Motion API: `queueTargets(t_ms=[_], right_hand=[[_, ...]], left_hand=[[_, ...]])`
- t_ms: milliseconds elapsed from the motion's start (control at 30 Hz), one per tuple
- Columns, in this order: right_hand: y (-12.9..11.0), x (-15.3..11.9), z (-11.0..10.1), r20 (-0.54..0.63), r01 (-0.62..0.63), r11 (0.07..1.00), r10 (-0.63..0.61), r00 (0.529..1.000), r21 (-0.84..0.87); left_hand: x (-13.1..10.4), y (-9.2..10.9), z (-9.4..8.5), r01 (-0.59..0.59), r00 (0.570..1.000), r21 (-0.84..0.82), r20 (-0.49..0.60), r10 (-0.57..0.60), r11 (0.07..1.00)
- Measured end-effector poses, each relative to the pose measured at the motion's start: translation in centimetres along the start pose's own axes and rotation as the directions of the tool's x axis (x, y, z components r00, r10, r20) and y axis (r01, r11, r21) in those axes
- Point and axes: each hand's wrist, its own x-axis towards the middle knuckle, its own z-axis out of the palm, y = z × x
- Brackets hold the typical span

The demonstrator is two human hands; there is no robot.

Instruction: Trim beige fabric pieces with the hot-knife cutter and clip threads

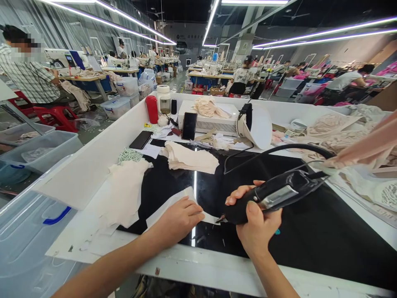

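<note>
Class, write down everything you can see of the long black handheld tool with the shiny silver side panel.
The long black handheld tool has a rounded body that looks like hard plastic, a shiny silver side panel and a narrow, metallic-looking tip. It is tilted above the glossy black work surface, tip down and toward the picture's left. The right hand grips its front part. The tip is at the corner of a thin white sheet; contact is unclear.
</note>
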Motion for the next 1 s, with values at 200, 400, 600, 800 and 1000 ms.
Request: queueTargets(t_ms=[200,400,600,800,1000], right_hand=[[0.4,-0.2,-0.1,0.019,0.000,0.999,0.001,1.000,-0.048],[0.9,1.3,-1.0,0.007,0.035,0.996,-0.034,0.999,-0.082],[1.9,4.2,-1.9,-0.045,0.070,0.989,-0.076,0.996,-0.128],[1.9,4.7,-1.2,-0.072,0.058,0.995,-0.064,0.995,-0.082],[2.0,3.8,-0.3,-0.048,0.014,0.999,-0.016,0.999,-0.045]], left_hand=[[0.3,0.2,-0.5,0.007,1.000,-0.032,-0.021,-0.008,0.999],[0.5,-0.8,-2.0,0.122,0.990,-0.107,-0.053,-0.128,0.987],[0.2,-0.8,-2.4,0.199,0.979,-0.033,0.056,-0.197,0.979],[0.5,1.4,-4.0,0.293,0.916,0.039,0.274,-0.293,0.955],[3.0,-0.5,-5.1,0.193,0.945,0.030,0.264,-0.195,0.981]])
